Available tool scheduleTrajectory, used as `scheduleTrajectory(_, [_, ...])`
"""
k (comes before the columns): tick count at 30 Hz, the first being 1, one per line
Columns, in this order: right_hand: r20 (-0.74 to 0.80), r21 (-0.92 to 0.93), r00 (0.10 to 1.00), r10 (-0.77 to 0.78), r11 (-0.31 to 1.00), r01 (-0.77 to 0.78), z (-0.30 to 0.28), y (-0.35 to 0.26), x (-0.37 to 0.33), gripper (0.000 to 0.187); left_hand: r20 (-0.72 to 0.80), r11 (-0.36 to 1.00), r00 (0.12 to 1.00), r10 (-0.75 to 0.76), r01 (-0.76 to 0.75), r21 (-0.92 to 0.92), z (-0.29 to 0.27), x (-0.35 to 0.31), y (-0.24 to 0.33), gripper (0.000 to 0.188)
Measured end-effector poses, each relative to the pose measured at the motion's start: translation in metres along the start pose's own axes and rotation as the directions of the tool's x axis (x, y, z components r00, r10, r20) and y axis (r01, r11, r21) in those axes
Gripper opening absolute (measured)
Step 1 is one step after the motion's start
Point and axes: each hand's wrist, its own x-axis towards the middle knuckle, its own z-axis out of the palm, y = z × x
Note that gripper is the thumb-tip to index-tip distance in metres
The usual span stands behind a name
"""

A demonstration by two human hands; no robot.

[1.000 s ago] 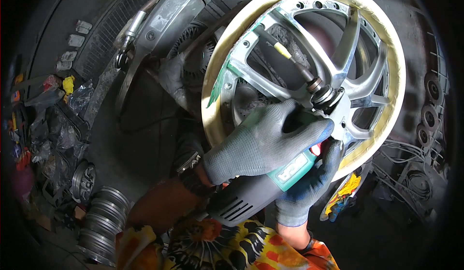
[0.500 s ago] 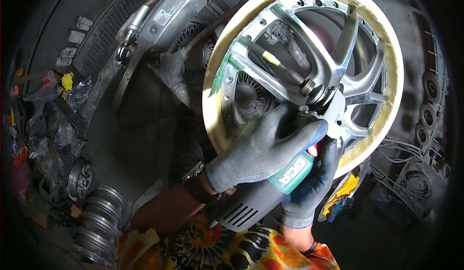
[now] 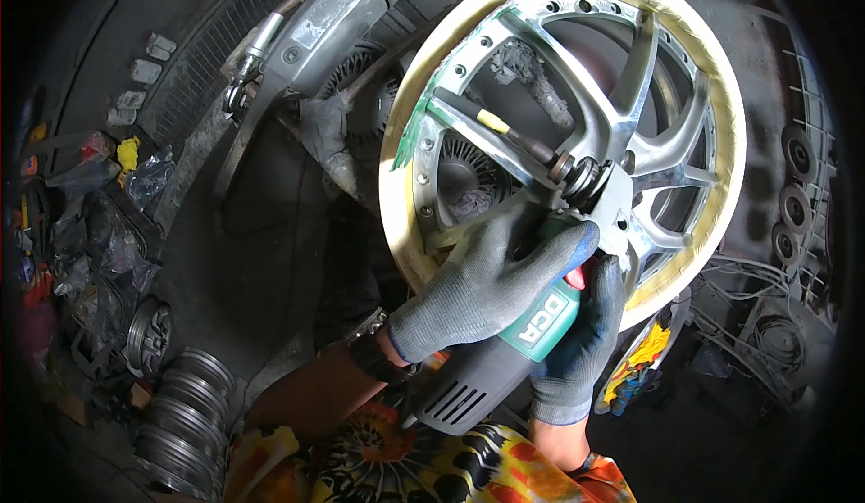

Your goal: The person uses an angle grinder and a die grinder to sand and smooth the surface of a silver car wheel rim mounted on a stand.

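A green and dark grey angle grinder (image 3: 478, 381) lies slanted across my front, its pale metal guard (image 3: 616, 204) over the wheel's hub area. From its head a rod attachment (image 3: 532, 147) with a yellow band runs up and left; its dark tip lies over a spoke, and whether it touches cannot be told. My left hand (image 3: 464, 282), in a grey glove with blue fingertips, wraps round the grinder's neck with the thumb on top. Gloved likewise, my right hand (image 3: 581, 350) grips the body from the right side, its fingers partly hidden. The large silver wheel (image 3: 636, 75) has pale yellow covering round its rim.
A grey metal machine (image 3: 329, 39) stands behind, at the upper left. Several stacked metal rings (image 3: 187, 417) rest at the lower left, below bagged clutter (image 3: 108, 242). Round discs (image 3: 798, 156) hang on a rack at the right, above coiled cables (image 3: 775, 341).
The grinder and both hands have shifted slightly left, and the rod's tip sits a little lower and further left over the spoke. Both hands keep their grip.
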Motion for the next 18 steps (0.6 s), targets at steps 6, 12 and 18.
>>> scheduleTrajectory(6, [-0.048, -0.024, 0.998, -0.039, 0.999, 0.038, -0.015, -0.003, -0.010, 0.043, 0.059, 0.995, 0.994, -0.089, 0.087, 0.042, 0.016, -0.001, 0.003, 0.040])
scheduleTrajectory(12, [-0.104, 0.063, 0.986, -0.129, 0.989, 0.136, -0.005, -0.005, -0.009, 0.043, 0.147, 0.940, 0.980, 0.131, -0.170, 0.296, 0.016, 0.008, -0.001, 0.038])
scheduleTrajectory(18, [-0.056, 0.229, 0.987, -0.149, 0.961, 0.158, 0.007, 0.002, 0.010, 0.046, 0.151, 0.980, 0.987, -0.046, 0.015, 0.199, -0.008, 0.043, 0.015, 0.033])
